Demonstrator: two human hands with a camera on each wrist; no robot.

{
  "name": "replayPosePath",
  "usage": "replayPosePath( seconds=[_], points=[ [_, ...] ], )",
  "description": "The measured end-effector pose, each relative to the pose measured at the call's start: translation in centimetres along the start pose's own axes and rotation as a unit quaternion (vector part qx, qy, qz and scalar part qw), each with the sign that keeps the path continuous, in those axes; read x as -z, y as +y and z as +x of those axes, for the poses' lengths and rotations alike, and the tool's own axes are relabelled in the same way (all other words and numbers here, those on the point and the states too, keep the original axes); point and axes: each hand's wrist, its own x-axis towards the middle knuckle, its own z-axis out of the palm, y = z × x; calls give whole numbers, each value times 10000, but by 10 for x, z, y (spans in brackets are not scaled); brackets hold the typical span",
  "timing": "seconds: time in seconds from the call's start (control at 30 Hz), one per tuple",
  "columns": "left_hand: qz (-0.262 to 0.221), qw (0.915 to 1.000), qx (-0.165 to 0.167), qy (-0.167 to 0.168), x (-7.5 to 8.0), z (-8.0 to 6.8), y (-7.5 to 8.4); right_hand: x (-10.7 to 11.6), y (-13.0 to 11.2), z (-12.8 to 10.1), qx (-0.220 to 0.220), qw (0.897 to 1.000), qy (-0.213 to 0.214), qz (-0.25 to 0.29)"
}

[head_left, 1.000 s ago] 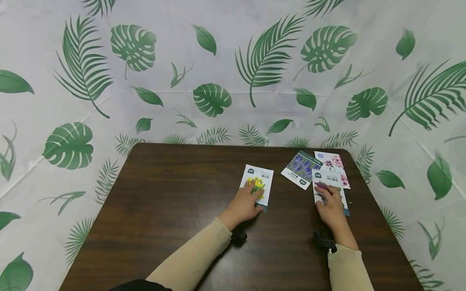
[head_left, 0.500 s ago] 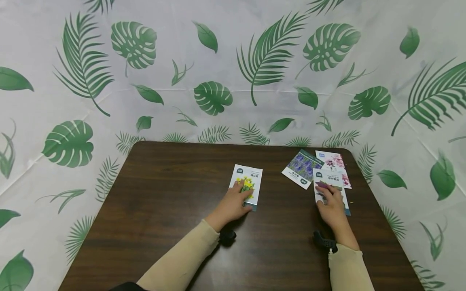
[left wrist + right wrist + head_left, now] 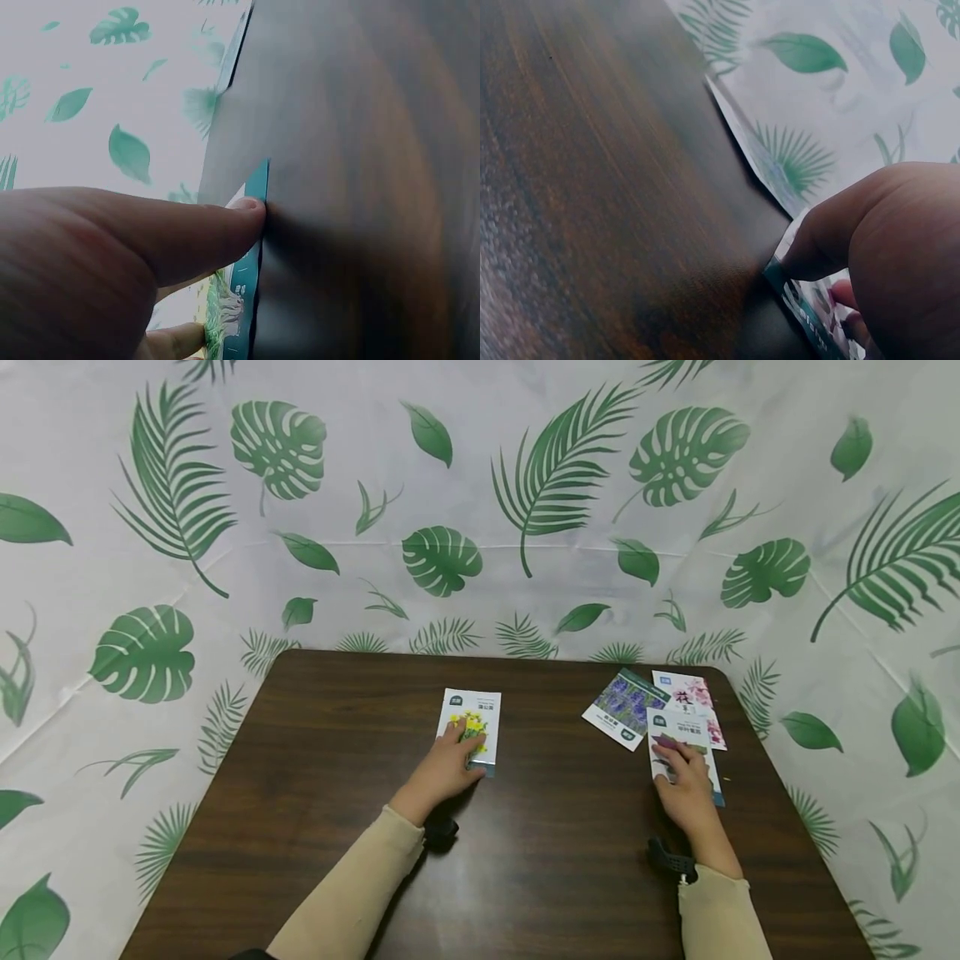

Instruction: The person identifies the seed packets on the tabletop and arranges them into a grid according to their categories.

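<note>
Plainly spread, L fingers [image 3: 453, 734] touch yellow-flower pkt [image 3: 478, 714], R fingers [image 3: 674, 761] purplish pkt [image 3: 688, 732]; pink pkt [image 3: 692, 691] reads "花".

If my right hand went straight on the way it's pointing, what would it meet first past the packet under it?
Probably the purple-flower packet: in the head view, your right hand points forward and slightly left toward it, though depth is hard to judge.

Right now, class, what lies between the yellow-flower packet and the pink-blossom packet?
The head view shows it: from the yellow-flower packet rightward comes bare wood-grain tabletop, then the lavender-print packet, before the pink-blossom packet.
</note>
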Motion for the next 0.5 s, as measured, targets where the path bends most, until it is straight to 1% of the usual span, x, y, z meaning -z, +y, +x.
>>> replayPosePath(
  seconds=[0.1,0.13,0.17,0.33,0.5],
  points=[
    [26,9998,184,-24,10,0,-13,1,0,1,7,10000,-1,-8],
    [19,9995,305,-73,16,-1,-13,1,-1,1,-5,10000,-14,-3],
    [35,9993,359,-67,19,-1,-17,1,-1,1,-17,10000,-33,-1],
    [112,9987,488,18,34,-2,-37,2,-2,1,-86,9999,-70,-42],
    [165,9982,571,-102,43,-5,-53,1,-2,-2,-48,10000,-5,-24]
  ],
)
